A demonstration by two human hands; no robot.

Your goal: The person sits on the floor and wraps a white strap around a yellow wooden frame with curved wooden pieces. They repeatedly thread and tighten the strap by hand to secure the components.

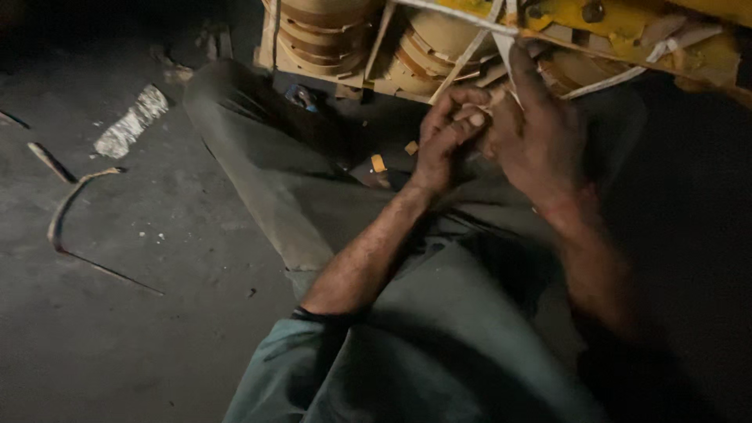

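Observation:
My left hand (448,135) and my right hand (534,129) meet just below a yellow machine frame (619,23). The fingers of both hands are closed together around a thin pale strip (509,59) that hangs down from the frame. My right thumb points up along the strip. What lies between the fingertips is small and dim. Behind the hands, round tan coils (325,27) wrapped in layered tape sit side by side, with pale strips (462,59) crossing in front of them.
My legs in grey-green cloth (266,172) stretch across a dark floor (157,258). A curved scrap strip (66,207), a pale chunk of debris (133,121) and small tan offcuts (378,163) lie about. The right side is in deep shadow.

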